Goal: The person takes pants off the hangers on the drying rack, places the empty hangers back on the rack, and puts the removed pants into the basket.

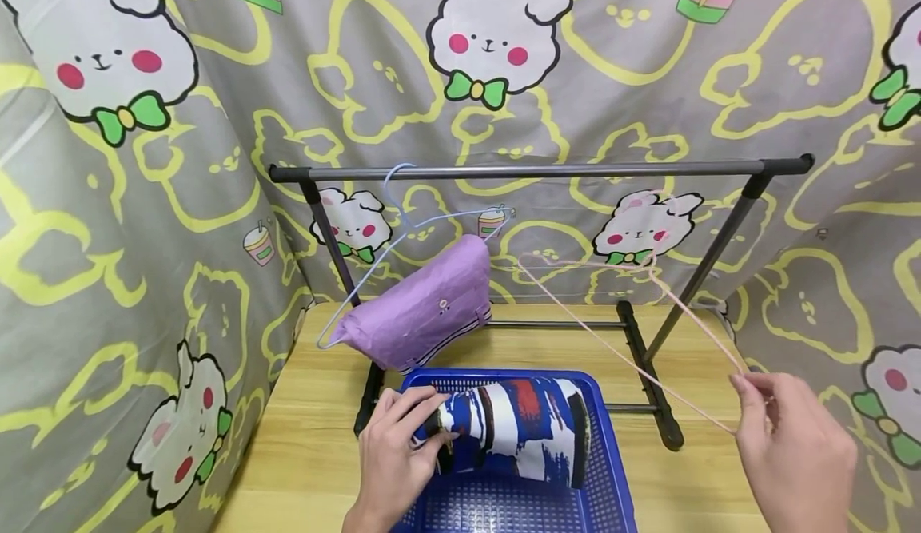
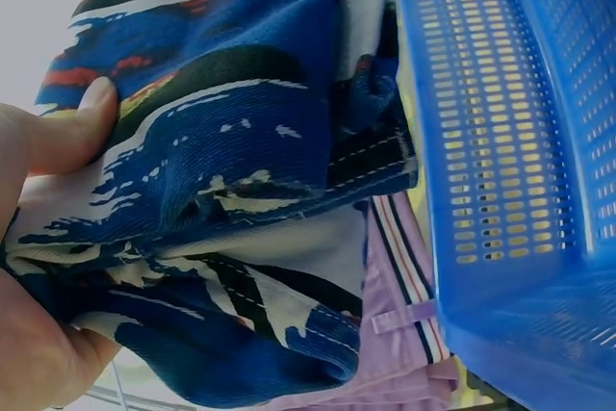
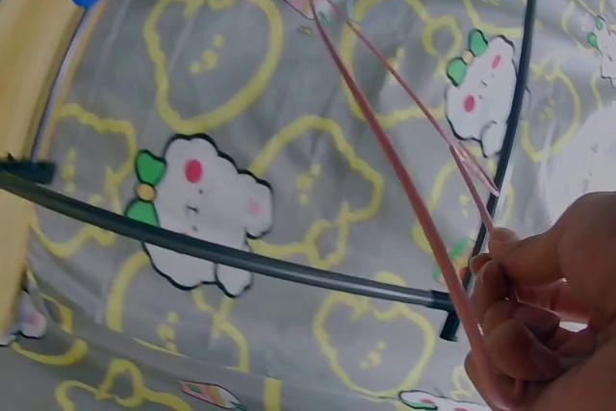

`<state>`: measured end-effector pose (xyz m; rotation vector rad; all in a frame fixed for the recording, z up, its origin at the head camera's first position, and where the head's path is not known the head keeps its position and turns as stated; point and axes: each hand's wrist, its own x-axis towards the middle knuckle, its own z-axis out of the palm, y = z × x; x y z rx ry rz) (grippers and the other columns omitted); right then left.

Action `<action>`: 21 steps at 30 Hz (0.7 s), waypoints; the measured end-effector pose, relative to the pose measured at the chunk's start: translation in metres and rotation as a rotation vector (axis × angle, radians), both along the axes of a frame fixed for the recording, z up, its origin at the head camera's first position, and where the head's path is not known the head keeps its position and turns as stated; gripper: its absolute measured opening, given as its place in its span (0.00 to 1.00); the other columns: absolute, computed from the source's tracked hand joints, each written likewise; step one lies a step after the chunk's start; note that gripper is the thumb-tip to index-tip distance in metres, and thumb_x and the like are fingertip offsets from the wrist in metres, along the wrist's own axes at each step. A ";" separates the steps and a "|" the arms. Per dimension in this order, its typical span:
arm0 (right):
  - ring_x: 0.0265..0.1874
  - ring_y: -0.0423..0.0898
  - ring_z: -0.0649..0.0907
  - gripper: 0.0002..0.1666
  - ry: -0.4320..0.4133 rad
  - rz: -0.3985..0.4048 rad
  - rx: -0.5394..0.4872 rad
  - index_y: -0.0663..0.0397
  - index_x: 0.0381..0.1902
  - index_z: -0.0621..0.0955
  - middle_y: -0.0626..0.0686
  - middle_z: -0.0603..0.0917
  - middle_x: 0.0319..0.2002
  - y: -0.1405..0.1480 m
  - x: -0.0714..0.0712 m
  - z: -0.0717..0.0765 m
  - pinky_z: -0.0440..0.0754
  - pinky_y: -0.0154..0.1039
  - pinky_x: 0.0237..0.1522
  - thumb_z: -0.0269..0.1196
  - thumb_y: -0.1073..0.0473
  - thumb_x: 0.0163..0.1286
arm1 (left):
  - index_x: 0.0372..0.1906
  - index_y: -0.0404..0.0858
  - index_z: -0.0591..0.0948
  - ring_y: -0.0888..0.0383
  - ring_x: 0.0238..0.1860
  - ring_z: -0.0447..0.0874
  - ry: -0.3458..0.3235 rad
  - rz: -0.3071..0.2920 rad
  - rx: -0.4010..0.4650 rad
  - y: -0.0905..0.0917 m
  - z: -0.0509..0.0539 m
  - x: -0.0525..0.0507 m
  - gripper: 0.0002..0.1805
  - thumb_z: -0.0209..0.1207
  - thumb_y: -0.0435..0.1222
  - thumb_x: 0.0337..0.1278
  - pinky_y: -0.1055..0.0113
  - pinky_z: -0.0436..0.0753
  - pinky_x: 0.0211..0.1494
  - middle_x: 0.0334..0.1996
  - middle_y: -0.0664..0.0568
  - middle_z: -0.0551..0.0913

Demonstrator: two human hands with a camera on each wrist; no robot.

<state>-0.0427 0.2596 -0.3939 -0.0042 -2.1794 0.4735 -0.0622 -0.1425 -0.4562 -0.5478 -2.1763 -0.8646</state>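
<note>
My left hand point(image 1: 396, 445) grips one end of a folded garment point(image 1: 528, 429) patterned in blue, white, red and black, above a blue basket point(image 1: 612, 469). In the left wrist view the thumb presses on the printed cloth point(image 2: 231, 141), and its layers and stitched edges show. My right hand point(image 1: 799, 445) holds a pink clothes hanger point(image 1: 590, 325) by one corner, its hook pointing away toward the rack. The right wrist view shows the curled fingers around the pink hanger point(image 3: 395, 161). Purple trousers point(image 1: 432, 301) hang folded over a light blue hanger point(image 1: 399, 221).
A dark metal rack point(image 1: 576, 171) stands on the wooden table point(image 1: 288, 429) behind the basket. Its right foot point(image 1: 669, 433) lies between the basket and my right hand. A grey curtain point(image 1: 403, 61) with cartoon rabbits surrounds the back and sides.
</note>
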 end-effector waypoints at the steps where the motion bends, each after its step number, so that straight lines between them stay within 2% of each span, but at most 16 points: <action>1: 0.30 0.18 0.65 0.14 0.015 0.002 -0.006 0.70 0.35 0.83 0.63 0.83 0.27 0.000 0.000 0.003 0.63 0.27 0.21 0.66 0.60 0.70 | 0.45 0.46 0.90 0.57 0.35 0.76 -0.001 0.000 0.000 0.000 -0.001 0.000 0.28 0.83 0.36 0.27 0.64 0.77 0.38 0.45 0.56 0.88; 6: 0.38 0.11 0.61 0.20 0.048 0.004 -0.030 0.76 0.39 0.82 0.69 0.83 0.30 0.000 -0.002 0.020 0.62 0.18 0.31 0.60 0.58 0.75 | 0.44 0.47 0.91 0.58 0.35 0.76 -0.008 -0.022 -0.010 0.002 -0.007 -0.002 0.27 0.83 0.37 0.27 0.66 0.77 0.36 0.44 0.55 0.88; 9: 0.36 0.12 0.62 0.19 0.107 -0.001 -0.071 0.78 0.39 0.83 0.70 0.83 0.29 0.002 -0.007 0.024 0.60 0.15 0.35 0.61 0.60 0.74 | 0.44 0.47 0.91 0.58 0.35 0.76 -0.016 -0.017 -0.005 0.003 -0.010 -0.002 0.27 0.84 0.37 0.26 0.67 0.77 0.36 0.44 0.56 0.88; 13: 0.32 0.14 0.62 0.18 0.189 -0.013 -0.106 0.77 0.37 0.84 0.71 0.82 0.26 0.008 -0.016 0.026 0.57 0.15 0.35 0.62 0.60 0.72 | 0.43 0.46 0.91 0.59 0.35 0.76 -0.036 -0.009 0.009 0.003 -0.014 -0.002 0.27 0.84 0.38 0.26 0.69 0.77 0.36 0.43 0.59 0.87; 15: 0.33 0.13 0.62 0.19 0.185 -0.022 -0.105 0.78 0.38 0.84 0.71 0.82 0.27 0.012 -0.021 0.028 0.57 0.14 0.36 0.61 0.60 0.73 | 0.44 0.46 0.91 0.59 0.35 0.76 -0.050 -0.012 0.009 0.003 -0.014 -0.003 0.26 0.84 0.39 0.28 0.70 0.77 0.36 0.43 0.60 0.87; 21: 0.36 0.09 0.60 0.21 0.082 -0.017 -0.063 0.79 0.40 0.83 0.72 0.83 0.29 0.016 -0.030 0.028 0.58 0.15 0.36 0.56 0.60 0.74 | 0.42 0.47 0.91 0.62 0.35 0.76 -0.087 -0.002 -0.002 0.003 -0.013 -0.007 0.26 0.85 0.40 0.27 0.72 0.77 0.36 0.42 0.64 0.86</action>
